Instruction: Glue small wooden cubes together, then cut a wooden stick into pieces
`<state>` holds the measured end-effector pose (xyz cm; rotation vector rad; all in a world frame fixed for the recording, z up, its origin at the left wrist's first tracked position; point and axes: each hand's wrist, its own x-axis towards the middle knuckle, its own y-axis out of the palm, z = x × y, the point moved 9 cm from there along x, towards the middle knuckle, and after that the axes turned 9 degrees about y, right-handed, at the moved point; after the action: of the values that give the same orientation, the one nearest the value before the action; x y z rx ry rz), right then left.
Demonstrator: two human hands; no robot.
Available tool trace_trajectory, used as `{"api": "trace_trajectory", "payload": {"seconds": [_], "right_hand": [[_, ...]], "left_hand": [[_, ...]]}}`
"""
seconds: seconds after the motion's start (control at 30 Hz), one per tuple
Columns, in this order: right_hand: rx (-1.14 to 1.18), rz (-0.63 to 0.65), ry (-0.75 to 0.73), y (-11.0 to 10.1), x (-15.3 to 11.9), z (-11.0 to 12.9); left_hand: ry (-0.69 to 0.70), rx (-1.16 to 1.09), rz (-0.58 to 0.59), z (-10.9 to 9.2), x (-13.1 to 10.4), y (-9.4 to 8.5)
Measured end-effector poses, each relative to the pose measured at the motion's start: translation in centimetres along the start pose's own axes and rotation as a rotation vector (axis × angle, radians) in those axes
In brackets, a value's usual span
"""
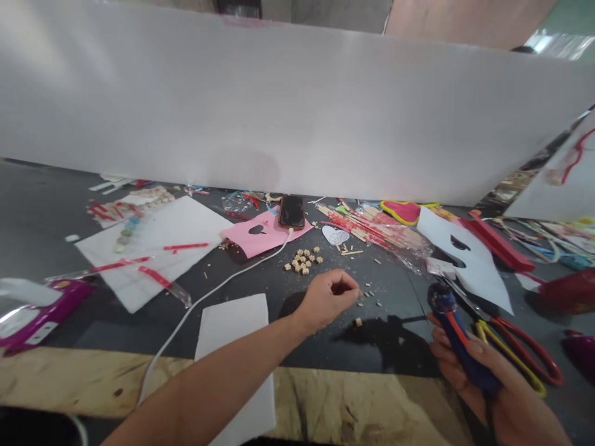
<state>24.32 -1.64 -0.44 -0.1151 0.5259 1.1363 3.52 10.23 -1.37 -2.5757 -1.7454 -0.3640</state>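
Note:
My left hand (328, 300) reaches over the dark tabletop with thumb and forefinger pinched together. Whatever is between the fingertips is too small to make out. Just right of the fingertips lie several short cut wooden stick pieces (367, 294), and nearer me a single small wooden cube (358, 322). Behind the hand is a cluster of similar small wooden cubes (304, 260). My right hand (493, 378) is wrapped round the handle of a dark blue hot glue gun (469, 356) with an orange stripe. A cord runs down from its handle.
Scissors (520, 359) with red and yellow handles lie beside my right hand. A phone (292, 212) on pink paper (251, 232) has a white cable (218, 285) crossing the table. Bundled sticks (367, 226), white sheets and a purple glue gun (51, 316) lie around. A white panel (297, 105) stands behind.

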Motion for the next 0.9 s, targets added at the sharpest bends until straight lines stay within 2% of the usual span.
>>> {"api": "trace_trajectory", "payload": {"seconds": [0.1,0.23,0.47,0.63,0.9], "right_hand": [[0.165,0.113,0.170,1.4,-0.7,-2.4],[0.141,0.041,0.155,0.6,-0.8,-3.3],[-0.147,-0.081,-0.034,-0.2,-1.2,-3.3],[-0.518,-0.107,-0.249,0.6,-1.4,-1.9],[-0.746,-0.206,-0.449,3.0,-3.2,0.1]], "left_hand": [[-0.047,-0.048,-0.004,0.2,-0.2,0.1],[-0.107,-0.154,0.007,0.5,-0.5,0.3],[-0.175,-0.272,0.037,1.0,-0.6,0.9],[-0.182,-0.286,0.053,1.3,-0.6,1.1],[-0.151,-0.294,0.029,0.8,-0.2,0.6]]}}
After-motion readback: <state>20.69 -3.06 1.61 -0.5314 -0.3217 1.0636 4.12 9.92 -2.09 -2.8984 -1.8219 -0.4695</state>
